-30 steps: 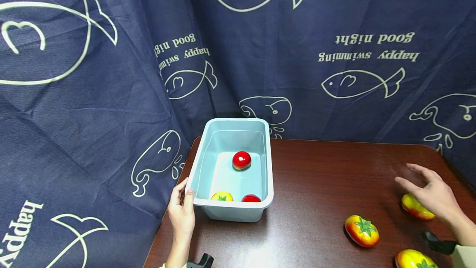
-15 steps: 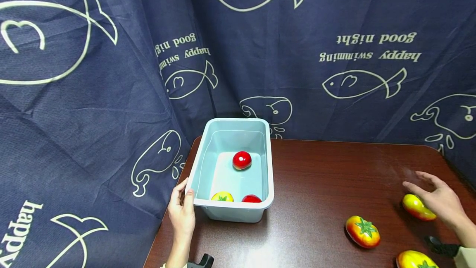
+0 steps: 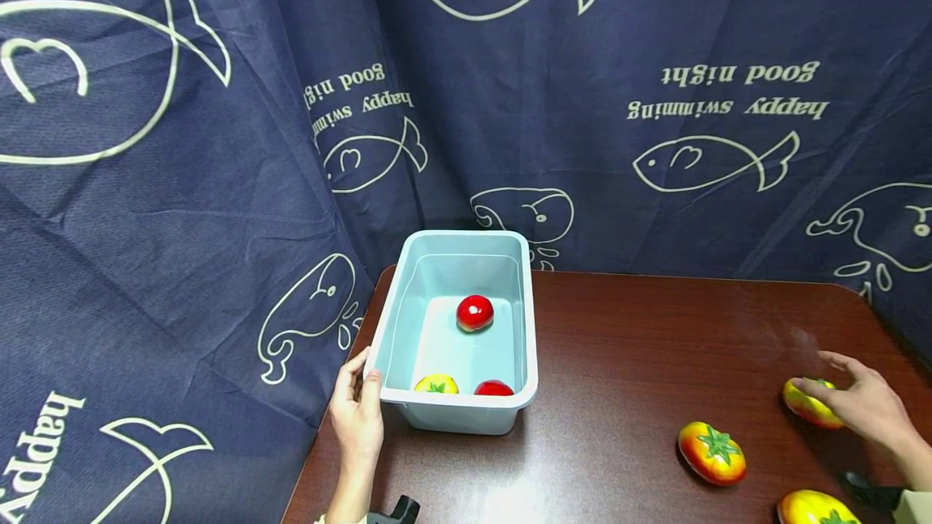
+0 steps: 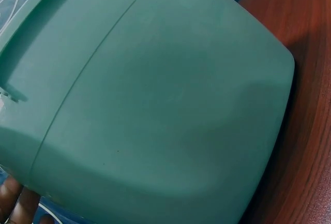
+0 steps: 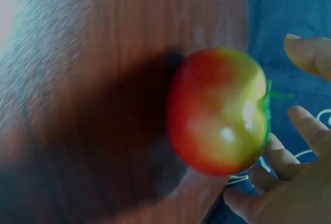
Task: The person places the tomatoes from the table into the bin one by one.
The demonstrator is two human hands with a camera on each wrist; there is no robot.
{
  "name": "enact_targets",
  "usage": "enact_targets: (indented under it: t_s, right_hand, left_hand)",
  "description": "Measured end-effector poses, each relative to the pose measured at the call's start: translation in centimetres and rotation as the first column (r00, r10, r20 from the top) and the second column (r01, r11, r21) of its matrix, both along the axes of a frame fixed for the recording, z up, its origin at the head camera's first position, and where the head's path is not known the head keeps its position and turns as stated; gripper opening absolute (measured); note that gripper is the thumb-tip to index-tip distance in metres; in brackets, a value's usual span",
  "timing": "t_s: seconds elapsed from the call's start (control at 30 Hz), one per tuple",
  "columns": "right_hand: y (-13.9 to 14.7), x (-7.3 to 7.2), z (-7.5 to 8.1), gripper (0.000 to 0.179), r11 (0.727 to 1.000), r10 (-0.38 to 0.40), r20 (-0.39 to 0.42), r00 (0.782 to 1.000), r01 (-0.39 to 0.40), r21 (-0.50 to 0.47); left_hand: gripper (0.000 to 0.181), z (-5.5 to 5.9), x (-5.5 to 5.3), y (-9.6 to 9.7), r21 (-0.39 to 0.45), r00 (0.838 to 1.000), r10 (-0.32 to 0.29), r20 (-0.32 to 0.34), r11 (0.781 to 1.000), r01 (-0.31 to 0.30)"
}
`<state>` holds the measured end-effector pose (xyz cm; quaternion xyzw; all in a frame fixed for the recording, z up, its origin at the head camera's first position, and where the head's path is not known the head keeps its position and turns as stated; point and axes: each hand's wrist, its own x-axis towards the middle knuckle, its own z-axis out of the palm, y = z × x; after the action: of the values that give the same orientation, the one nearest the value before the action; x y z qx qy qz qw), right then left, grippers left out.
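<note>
My left hand [image 3: 357,419] grips the near-left corner of the light blue plastic tub [image 3: 531,322], thumb on the rim; in the left wrist view the tub's outer wall [image 4: 170,89] covers most of its fingers [image 4: 23,206]. At the table's right side, my right hand [image 3: 870,404] hovers around a red-and-yellow toy tomato [image 3: 807,411], its thumb overlapping it in the head view. The right wrist view has this tomato [image 5: 214,113] with its green leafy top turned toward the spread thumb and fingers [image 5: 307,58].
Inside the tub lie a red tomato [image 3: 475,313], another red one [image 3: 493,388] and a yellow one [image 3: 435,384], the last two partly behind the near rim. Two more tomatoes, one orange-red [image 3: 712,454] and one yellow [image 3: 811,509], lie on the brown table [image 3: 612,395]. A blue curtain [image 3: 510,103] hangs behind.
My right hand has moved right and nearer, coming down around the far-right tomato. That tomato has turned a little, and its green top now shows. The left hand and tub have stayed put.
</note>
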<state>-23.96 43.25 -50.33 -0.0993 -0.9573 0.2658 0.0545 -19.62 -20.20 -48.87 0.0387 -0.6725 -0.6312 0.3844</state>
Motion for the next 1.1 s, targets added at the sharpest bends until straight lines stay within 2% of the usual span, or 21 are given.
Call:
enact_targets:
  t_s: [0.4,0.57,1.1]
  right_hand:
    - [1.1,1.4,-2.4,0.078,0.998,0.034,0.007,0.999,-0.034,0.056]
    - [1.1,1.7,-3.1,0.081,0.999,0.024,0.007,1.0,-0.024,0.036]
    - [0.2,2.0,-3.1,0.079,1.0,-0.019,0.021,1.0,0.019,0.009]
  left_hand:
    - [0.03,0.0,0.0,0.0,-0.019,1.0,0.019,-0.018,1.0,-0.019]
    - [0.03,0.0,0.0,0.0,-0.017,1.0,0.017,-0.014,1.0,-0.017]
    - [0.03,0.2,0.1,0.1,0.03,0.999,-0.018,-0.041,0.999,0.02]
